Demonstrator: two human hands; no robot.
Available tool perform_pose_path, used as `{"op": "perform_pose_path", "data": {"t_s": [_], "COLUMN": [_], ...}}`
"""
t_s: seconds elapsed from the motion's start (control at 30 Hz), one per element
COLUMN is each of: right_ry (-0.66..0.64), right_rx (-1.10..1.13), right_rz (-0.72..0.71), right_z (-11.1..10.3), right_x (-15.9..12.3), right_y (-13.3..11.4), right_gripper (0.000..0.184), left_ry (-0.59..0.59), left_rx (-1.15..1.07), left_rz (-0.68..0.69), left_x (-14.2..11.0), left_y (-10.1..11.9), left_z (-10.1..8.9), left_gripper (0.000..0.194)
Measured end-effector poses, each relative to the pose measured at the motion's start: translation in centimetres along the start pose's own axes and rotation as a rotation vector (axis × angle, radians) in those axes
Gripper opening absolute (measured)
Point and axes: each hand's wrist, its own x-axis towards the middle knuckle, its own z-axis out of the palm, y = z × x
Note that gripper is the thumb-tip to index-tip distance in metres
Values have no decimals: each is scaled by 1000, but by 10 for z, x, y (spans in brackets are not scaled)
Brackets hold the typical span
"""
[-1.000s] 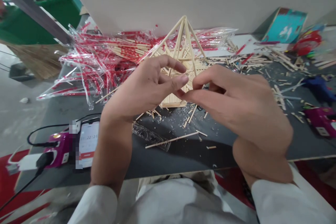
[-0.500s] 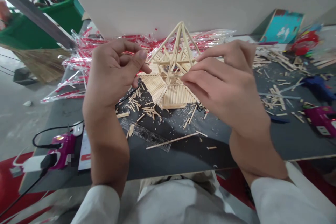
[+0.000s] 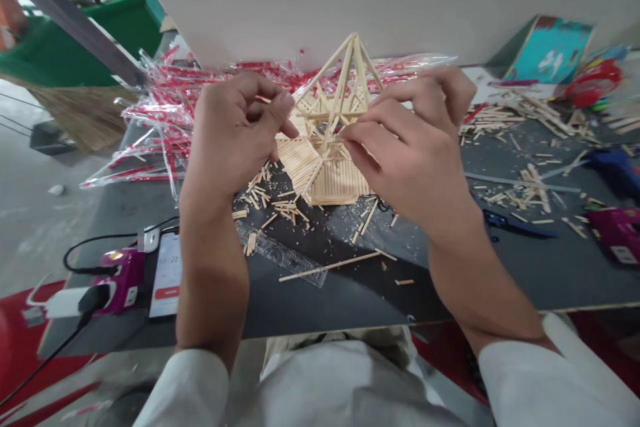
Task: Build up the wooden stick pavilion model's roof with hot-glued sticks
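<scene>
A model built of thin wooden sticks (image 3: pixel 327 170), with a flat slatted base and a pointed frame on top, stands on the dark tabletop (image 3: pixel 350 293). My left hand (image 3: pixel 235 140) hovers just left of the frame, thumb and fingers pinched together on something too small to make out. My right hand (image 3: pixel 410 147) is on the frame's right side. Its thumb and forefinger pinch a strut near the model's middle, and its other fingers curl above.
Red-and-white wrapped stick packets (image 3: pixel 200 100) are piled behind the model. Cut stick pieces (image 3: pixel 520 190), a clear ruler (image 3: pixel 280 253) and a long stick (image 3: pixel 330 265) litter the table. A phone (image 3: pixel 167 273) and a magenta device (image 3: pixel 120 273) lie left, with blue scissors (image 3: pixel 515 223) right.
My hands were pinched together in front of the model. They have since parted and moved away from me, the left to the frame's left side and the right onto a strut.
</scene>
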Motion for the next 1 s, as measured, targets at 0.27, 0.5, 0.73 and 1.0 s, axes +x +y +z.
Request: {"op": "perform_pose_path", "data": {"t_s": [0.27,0.5,0.73,1.0], "right_ry": [8,14,23,-5], "right_rx": [20,19,47,58], "right_rz": [15,9,27,43], "right_z": [4,5,6,6], "right_x": [2,3,5,2], "right_y": [0,0,0,2], "right_gripper": [20,18,16,14], "left_ry": [62,53,88,102], "left_rx": [54,54,62,137], "left_rz": [3,55,80,140], "left_x": [1,-2,-7,-12], "left_y": [3,2,11,21], "left_z": [1,1,2,-1], "left_gripper": [31,36,32,23]}}
